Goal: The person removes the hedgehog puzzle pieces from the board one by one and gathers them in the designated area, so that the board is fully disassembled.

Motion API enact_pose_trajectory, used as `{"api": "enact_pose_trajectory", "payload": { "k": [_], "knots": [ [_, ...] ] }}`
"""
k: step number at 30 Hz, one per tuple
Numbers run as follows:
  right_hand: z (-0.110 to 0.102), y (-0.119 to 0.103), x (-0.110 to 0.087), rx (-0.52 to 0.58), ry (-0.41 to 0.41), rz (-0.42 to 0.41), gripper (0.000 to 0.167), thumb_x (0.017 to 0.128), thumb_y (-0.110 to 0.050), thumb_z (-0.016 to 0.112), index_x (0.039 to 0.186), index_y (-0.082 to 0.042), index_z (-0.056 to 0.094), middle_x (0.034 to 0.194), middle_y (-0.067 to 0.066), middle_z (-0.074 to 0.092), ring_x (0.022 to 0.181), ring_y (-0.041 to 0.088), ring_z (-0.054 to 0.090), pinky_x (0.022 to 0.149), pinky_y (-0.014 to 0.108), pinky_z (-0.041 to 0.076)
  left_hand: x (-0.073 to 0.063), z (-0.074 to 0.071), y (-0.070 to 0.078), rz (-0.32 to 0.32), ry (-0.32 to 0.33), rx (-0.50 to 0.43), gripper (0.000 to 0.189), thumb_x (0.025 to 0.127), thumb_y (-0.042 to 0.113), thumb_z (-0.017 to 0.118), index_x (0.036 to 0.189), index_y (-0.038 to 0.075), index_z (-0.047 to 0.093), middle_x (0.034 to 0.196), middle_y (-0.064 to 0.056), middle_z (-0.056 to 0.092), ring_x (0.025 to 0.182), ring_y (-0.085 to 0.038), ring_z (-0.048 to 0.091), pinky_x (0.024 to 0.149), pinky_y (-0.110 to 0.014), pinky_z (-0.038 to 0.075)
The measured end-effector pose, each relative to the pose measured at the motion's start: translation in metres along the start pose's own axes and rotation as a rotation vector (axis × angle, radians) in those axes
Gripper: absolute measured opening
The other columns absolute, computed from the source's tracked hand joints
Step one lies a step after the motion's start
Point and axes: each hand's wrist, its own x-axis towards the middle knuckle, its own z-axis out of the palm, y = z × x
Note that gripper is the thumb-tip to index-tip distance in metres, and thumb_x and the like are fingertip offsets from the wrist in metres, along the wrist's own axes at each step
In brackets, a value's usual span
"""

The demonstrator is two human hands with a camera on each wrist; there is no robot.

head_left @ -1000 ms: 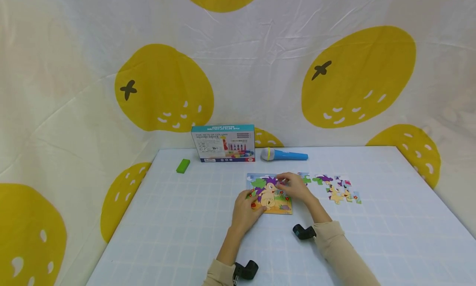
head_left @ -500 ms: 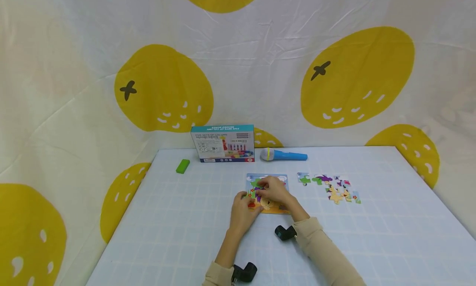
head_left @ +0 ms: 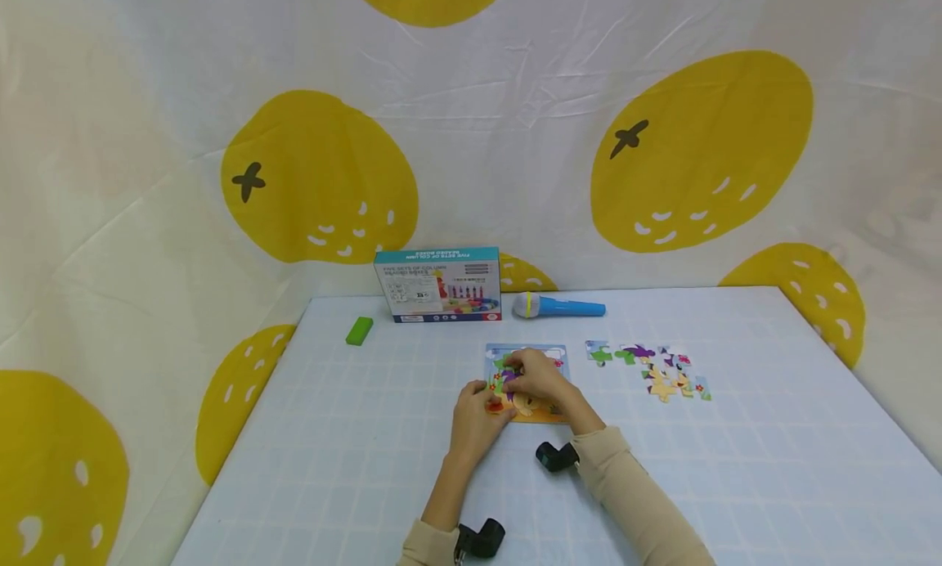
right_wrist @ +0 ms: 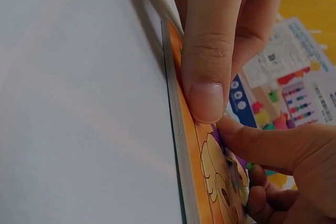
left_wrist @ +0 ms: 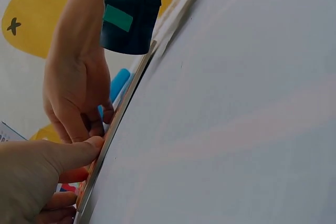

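Note:
A puzzle board (head_left: 540, 413) with a cartoon animal picture lies flat on the table. My left hand (head_left: 473, 423) grips its left and near edges, the thumb near the front edge. My right hand (head_left: 543, 378) bends over the board's middle, its thumb and fingers pinching a puzzle piece that they mostly hide. In the right wrist view the left thumb (right_wrist: 207, 77) rests at the board's orange border, and my right hand (right_wrist: 299, 166) reaches in from the lower right, by a purple patch. The left wrist view shows the two hands almost touching along the board's edge.
Several loose puzzle pieces (head_left: 664, 390) lie right of the board. Behind it stand a boxed toy set (head_left: 441, 286) and a blue toy microphone (head_left: 567, 307). A green block (head_left: 359, 330) lies at the back left. A patterned cloth hangs behind the table.
My right hand has moved left and slightly nearer me, from the board's upper right to its middle. During the last half second it barely moves. My left hand keeps its place.

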Motion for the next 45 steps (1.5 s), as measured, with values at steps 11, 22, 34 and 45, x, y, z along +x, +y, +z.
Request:
{"api": "enact_pose_trajectory", "payload": {
  "k": [11, 22, 34, 45],
  "knots": [
    [0.003, -0.002, 0.001, 0.098, 0.06, -0.013, 0.012, 0.083, -0.013, 0.072, 0.093, -0.009, 0.069, 0.091, 0.003, 0.064, 0.081, 0.016, 0.053, 0.078, 0.033, 0.049, 0.001, -0.001, 0.001, -0.02, -0.011, -0.016, 0.029, 0.074, 0.028, 0.08, 0.082, 0.001, 0.072, 0.116, -0.02, 0.059, 0.112, -0.035, 0.054, 0.096, -0.046, 0.045],
    [0.008, 0.004, -0.001, 0.202, 0.102, -0.082, 0.011, 0.085, -0.013, 0.069, 0.092, -0.006, 0.07, 0.086, 0.003, 0.067, 0.075, 0.013, 0.059, 0.07, 0.03, 0.053, 0.0, -0.004, 0.001, -0.031, -0.015, -0.012, 0.028, 0.074, 0.027, 0.08, 0.081, 0.001, 0.071, 0.116, -0.02, 0.058, 0.112, -0.035, 0.054, 0.096, -0.046, 0.045],
    [0.005, 0.007, -0.005, 0.285, 0.16, -0.061, 0.027, 0.084, -0.018, 0.071, 0.105, -0.001, 0.067, 0.075, 0.003, 0.067, 0.063, 0.013, 0.059, 0.057, 0.023, 0.047, -0.001, -0.001, -0.001, -0.001, 0.006, -0.025, 0.027, 0.072, 0.025, 0.082, 0.079, 0.002, 0.071, 0.113, -0.019, 0.059, 0.109, -0.033, 0.055, 0.094, -0.045, 0.047],
    [-0.035, 0.042, -0.032, 0.272, 0.204, -0.102, 0.027, 0.086, -0.01, 0.068, 0.108, 0.004, 0.063, 0.077, 0.011, 0.069, 0.065, 0.018, 0.064, 0.057, 0.024, 0.048, 0.0, 0.002, -0.002, -0.035, -0.012, -0.046, 0.031, 0.073, 0.026, 0.081, 0.09, 0.004, 0.067, 0.11, -0.011, 0.055, 0.106, -0.026, 0.052, 0.094, -0.04, 0.046]
  ]
}}
